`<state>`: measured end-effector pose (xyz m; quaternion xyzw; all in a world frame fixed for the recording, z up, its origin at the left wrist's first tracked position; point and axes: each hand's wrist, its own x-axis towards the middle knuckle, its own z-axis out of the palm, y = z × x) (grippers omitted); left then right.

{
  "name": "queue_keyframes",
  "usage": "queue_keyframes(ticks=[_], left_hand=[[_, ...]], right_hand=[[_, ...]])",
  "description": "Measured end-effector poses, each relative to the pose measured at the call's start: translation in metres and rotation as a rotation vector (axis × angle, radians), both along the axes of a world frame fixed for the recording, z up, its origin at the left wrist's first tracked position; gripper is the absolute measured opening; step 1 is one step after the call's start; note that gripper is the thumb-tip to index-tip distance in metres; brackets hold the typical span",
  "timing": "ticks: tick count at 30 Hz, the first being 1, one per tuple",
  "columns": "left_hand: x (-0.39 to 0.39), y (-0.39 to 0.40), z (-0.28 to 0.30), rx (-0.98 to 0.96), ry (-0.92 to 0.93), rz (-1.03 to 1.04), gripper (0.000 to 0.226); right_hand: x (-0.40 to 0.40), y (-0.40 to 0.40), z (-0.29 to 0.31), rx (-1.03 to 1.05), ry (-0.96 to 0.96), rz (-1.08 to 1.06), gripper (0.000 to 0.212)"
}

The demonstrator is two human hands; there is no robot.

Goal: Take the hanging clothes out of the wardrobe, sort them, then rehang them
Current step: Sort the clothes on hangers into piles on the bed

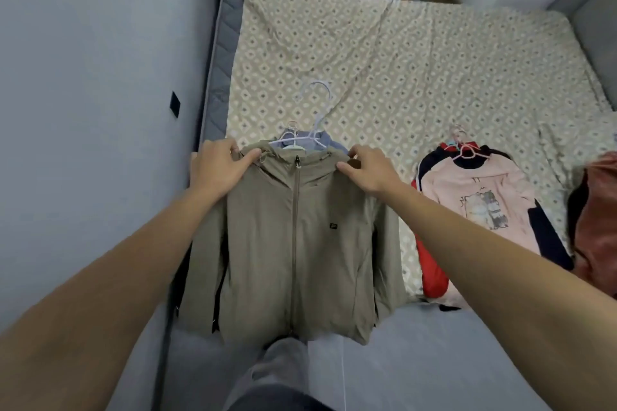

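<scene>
The khaki zip jacket (293,243) lies flat at the bed's (434,60) 6 o'clock edge, collar toward 12, hem toward 6. Left hand (218,167) and right hand (367,170) each pinch a shoulder with curled fingers. Thin, smooth fabric; pink sweatshirt (480,197) at 3 o'clock.

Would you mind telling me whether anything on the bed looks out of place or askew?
Only mildly: the patterned sheet is wrinkled and pulled off the grey mattress edge along the left. Both clothes piles lie fairly orderly.

Probably home bedroom: patterned bed (434,53)
</scene>
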<state>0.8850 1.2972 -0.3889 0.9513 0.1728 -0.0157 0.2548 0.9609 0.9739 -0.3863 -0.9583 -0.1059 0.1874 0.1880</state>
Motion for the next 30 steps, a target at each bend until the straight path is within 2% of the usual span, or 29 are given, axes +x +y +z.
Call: queue_keyframes(ticks=[4, 7, 10, 17, 23, 30], left_hand=[[0.035, -0.001, -0.045, 0.048, 0.135, 0.015, 0.045], [0.036, -0.013, -0.059, 0.024, 0.161, -0.033, 0.045], [0.028, -0.029, -0.063, 0.033, 0.134, -0.096, 0.042], [0.016, -0.092, -0.055, 0.057, 0.102, -0.280, 0.049], [0.041, -0.188, -0.030, 0.075, 0.039, -0.419, 0.067], [0.075, -0.307, -0.003, 0.132, 0.033, -0.476, 0.063]], right_hand=[[0.023, 0.019, -0.038, -0.074, 0.076, -0.010, 0.067], [0.017, 0.015, -0.049, -0.081, 0.087, 0.066, 0.063], [0.011, -0.008, -0.052, -0.052, 0.094, 0.036, 0.059], [-0.005, -0.095, -0.033, -0.043, 0.062, -0.038, 0.058], [-0.010, -0.185, -0.009, -0.074, 0.005, -0.086, 0.059], [0.017, -0.287, -0.006, -0.037, -0.069, -0.074, 0.066]])
